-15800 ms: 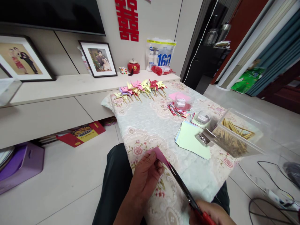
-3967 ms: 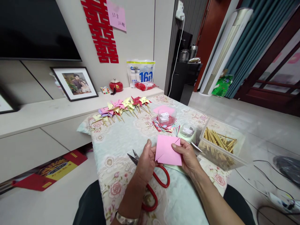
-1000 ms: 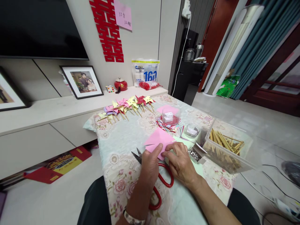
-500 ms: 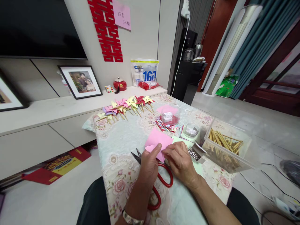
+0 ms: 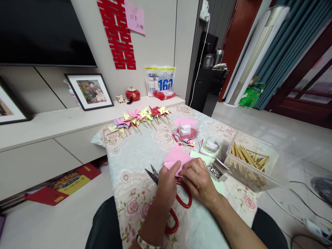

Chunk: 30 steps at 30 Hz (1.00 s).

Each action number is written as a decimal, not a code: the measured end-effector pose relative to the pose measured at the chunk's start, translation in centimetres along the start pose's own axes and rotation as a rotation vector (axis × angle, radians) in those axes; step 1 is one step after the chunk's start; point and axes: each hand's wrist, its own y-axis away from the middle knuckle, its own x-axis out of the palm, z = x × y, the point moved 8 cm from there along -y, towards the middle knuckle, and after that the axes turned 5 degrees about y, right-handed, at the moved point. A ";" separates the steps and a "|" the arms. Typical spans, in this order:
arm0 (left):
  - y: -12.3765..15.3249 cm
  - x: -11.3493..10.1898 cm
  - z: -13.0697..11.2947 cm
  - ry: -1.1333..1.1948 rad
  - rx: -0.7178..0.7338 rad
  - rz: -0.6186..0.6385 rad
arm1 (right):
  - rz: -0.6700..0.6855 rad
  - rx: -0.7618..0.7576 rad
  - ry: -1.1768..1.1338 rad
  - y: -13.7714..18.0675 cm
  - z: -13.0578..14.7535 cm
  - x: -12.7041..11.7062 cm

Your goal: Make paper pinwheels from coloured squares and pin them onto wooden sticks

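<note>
A square of pink paper (image 5: 177,155) with cut slits is held between both hands above the table. My left hand (image 5: 167,181) is closed on its near left edge, thumb on top. At the near right corner, my right hand (image 5: 198,176) pinches the paper; its fingertips are partly hidden. Under my left hand and forearm lie scissors (image 5: 184,195) with red handles, dark blades pointing away to the left. A small open box of metal fasteners (image 5: 214,171) stands just beyond my right hand, on green paper (image 5: 202,157).
Several finished paper pinwheels (image 5: 140,117) lie along the far edge of the flowered tablecloth (image 5: 137,193). A clear tub (image 5: 190,129) sits on coloured paper, near a smaller round container (image 5: 212,144). At the right, a plastic bin (image 5: 249,176) holds many thin sticks (image 5: 249,157).
The pink paper has shifted slightly right and tilted, its near part bent up more. My left hand has moved a little to the right with it; my right hand stays at the corner.
</note>
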 end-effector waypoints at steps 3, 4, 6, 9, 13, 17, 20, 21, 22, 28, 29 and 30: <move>-0.1 -0.1 -0.1 -0.055 0.039 0.014 | 0.016 0.004 -0.005 0.0 -0.1 0.1; -0.2 -0.2 -0.1 -0.072 0.047 0.021 | 0.019 0.009 -0.008 0.0 -0.1 0.1; -0.3 -0.4 0.2 -0.095 0.050 0.032 | 0.019 0.025 -0.018 -0.1 -0.2 0.1; -0.2 -0.6 0.5 -0.104 0.038 0.036 | 0.007 0.061 -0.051 -0.1 -0.5 0.0; -0.1 -0.5 0.7 -0.119 0.031 0.053 | -0.015 0.107 -0.078 -0.1 -0.9 -0.1; -0.1 -0.5 0.7 -0.140 0.024 0.061 | -0.009 0.147 -0.079 0.0 -1.2 0.0; -0.3 -0.7 0.9 -0.154 0.021 0.047 | 0.006 0.195 -0.110 0.1 -1.6 0.2; -0.3 -0.8 0.9 -0.164 0.017 0.038 | 0.009 0.214 -0.126 0.1 -1.8 0.2; -0.4 -0.9 1.0 -0.175 0.013 0.031 | 0.012 0.231 -0.141 0.2 -1.9 0.2; -0.3 -0.9 0.9 -0.205 0.011 0.013 | 0.012 0.261 -0.172 0.2 -2.2 0.2; -0.3 -0.9 0.9 -0.200 0.012 0.007 | 0.008 0.256 -0.175 0.2 -2.1 0.1; -0.2 -0.9 0.8 -0.193 0.013 0.001 | -0.003 0.251 -0.180 0.2 -2.1 -0.1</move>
